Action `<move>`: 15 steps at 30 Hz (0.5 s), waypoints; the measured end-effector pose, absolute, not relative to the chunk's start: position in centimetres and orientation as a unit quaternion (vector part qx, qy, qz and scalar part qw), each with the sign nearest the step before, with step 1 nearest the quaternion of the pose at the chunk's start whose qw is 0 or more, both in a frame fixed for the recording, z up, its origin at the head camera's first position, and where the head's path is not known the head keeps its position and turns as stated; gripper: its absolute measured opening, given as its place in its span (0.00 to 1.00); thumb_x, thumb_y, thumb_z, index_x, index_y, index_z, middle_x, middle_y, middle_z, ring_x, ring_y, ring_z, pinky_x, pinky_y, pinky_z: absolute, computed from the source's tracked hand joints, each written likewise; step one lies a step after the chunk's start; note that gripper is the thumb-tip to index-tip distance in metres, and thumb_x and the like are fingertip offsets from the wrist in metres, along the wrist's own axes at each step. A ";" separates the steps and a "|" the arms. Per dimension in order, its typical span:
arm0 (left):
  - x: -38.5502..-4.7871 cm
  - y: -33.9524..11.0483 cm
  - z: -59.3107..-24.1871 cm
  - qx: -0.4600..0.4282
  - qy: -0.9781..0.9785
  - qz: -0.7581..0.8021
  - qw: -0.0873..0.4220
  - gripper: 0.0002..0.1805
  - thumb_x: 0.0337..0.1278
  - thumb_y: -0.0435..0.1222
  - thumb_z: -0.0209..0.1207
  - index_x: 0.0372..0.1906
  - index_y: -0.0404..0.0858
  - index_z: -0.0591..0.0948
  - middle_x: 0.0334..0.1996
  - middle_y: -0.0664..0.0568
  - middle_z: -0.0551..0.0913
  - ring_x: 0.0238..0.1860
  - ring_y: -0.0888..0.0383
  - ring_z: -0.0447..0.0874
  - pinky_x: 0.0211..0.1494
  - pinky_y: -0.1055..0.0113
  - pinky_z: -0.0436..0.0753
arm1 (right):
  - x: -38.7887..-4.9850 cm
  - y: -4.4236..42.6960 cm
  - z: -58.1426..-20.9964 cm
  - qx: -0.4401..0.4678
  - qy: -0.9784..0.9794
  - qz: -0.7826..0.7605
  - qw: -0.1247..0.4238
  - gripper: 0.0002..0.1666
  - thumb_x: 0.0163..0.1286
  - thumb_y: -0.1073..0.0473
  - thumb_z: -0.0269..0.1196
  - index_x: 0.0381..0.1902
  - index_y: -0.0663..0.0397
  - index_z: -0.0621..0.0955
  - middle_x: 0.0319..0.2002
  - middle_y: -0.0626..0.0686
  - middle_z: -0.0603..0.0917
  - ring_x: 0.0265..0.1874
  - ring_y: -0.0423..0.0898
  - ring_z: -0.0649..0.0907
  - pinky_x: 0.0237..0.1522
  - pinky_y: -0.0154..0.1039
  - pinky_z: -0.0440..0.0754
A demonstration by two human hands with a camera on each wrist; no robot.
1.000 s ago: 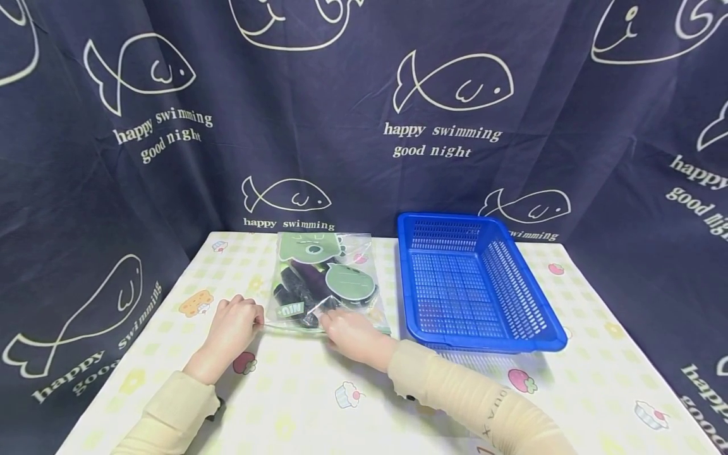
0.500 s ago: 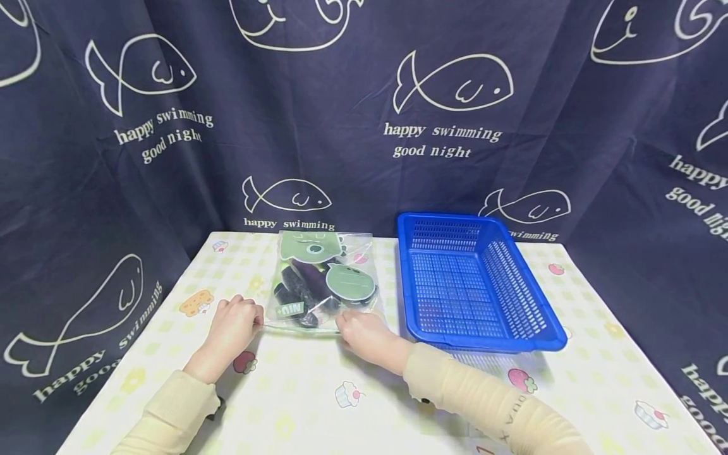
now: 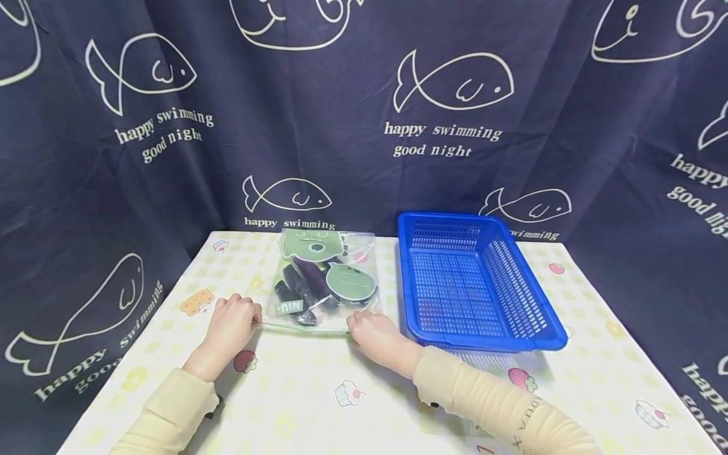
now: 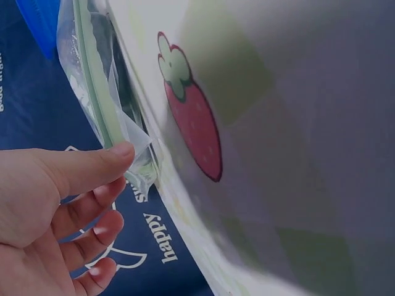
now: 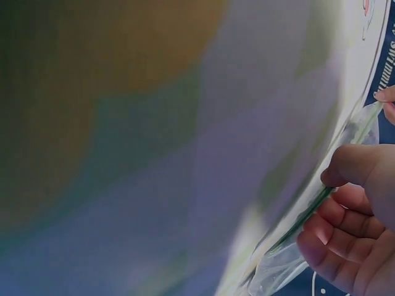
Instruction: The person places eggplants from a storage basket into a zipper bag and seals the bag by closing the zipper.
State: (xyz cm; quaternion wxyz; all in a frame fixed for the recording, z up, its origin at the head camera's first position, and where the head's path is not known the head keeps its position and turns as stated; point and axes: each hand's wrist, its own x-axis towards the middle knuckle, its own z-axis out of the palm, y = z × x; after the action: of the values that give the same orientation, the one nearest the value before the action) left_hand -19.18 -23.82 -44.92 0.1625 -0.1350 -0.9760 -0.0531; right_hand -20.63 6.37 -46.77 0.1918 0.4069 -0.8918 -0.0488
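A clear zip bag (image 3: 341, 319) with green cartoon prints lies on the table, its green-edged zip side toward me. Dark items (image 3: 307, 278), black and deep purple, show through the plastic; their kind is hard to make out. My left hand (image 3: 234, 321) pinches the bag's left corner between thumb and fingers, as the left wrist view also shows at the green zip strip (image 4: 99, 86). Farther right along the same edge, my right hand (image 3: 380, 336) pinches the zip between thumb and forefinger, the other fingers curled beneath it in the right wrist view.
A blue plastic basket (image 3: 415, 303) with perforated walls stands right of the bag, close to my right hand. The tablecloth (image 3: 307, 398) has printed fruit and cupcakes. A dark blue curtain (image 3: 352, 126) with fish drawings hangs behind the table.
My right hand has slid to the right along the bag's zip edge, from about its middle toward the right corner. My left hand has stayed at the left corner.
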 end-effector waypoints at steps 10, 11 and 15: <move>-19.0 -23.7 -44.7 -0.123 -0.980 -0.051 0.145 0.09 0.35 0.32 0.71 0.18 0.45 0.80 0.21 0.55 0.79 0.27 0.54 0.71 0.34 0.58 0.65 | -20.7 7.3 -46.6 0.388 -0.906 -0.041 0.167 0.14 0.51 0.56 0.69 0.30 0.55 0.76 0.25 0.50 0.79 0.25 0.45 0.79 0.24 0.37 0.78; -19.0 -23.7 -44.6 -0.122 -0.981 -0.051 0.145 0.09 0.35 0.32 0.71 0.18 0.45 0.80 0.20 0.54 0.79 0.27 0.54 0.71 0.34 0.58 0.65 | -20.7 7.3 -46.5 0.384 -0.908 -0.041 0.166 0.14 0.51 0.57 0.69 0.30 0.55 0.76 0.24 0.50 0.78 0.25 0.45 0.78 0.23 0.37 0.78; -19.0 -23.8 -44.7 -0.116 -0.980 -0.055 0.151 0.10 0.34 0.31 0.70 0.17 0.44 0.79 0.20 0.54 0.79 0.27 0.54 0.70 0.34 0.57 0.65 | -20.8 7.5 -46.6 0.371 -0.913 -0.049 0.165 0.13 0.51 0.56 0.69 0.30 0.56 0.77 0.24 0.50 0.78 0.24 0.44 0.78 0.20 0.37 0.77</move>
State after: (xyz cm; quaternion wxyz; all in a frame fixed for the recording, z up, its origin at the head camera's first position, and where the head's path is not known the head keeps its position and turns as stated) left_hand -19.02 -23.82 -44.70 0.1513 -0.1158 -0.9801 -0.0553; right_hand -20.78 7.46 -46.65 0.1653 0.3709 -0.9125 -0.0488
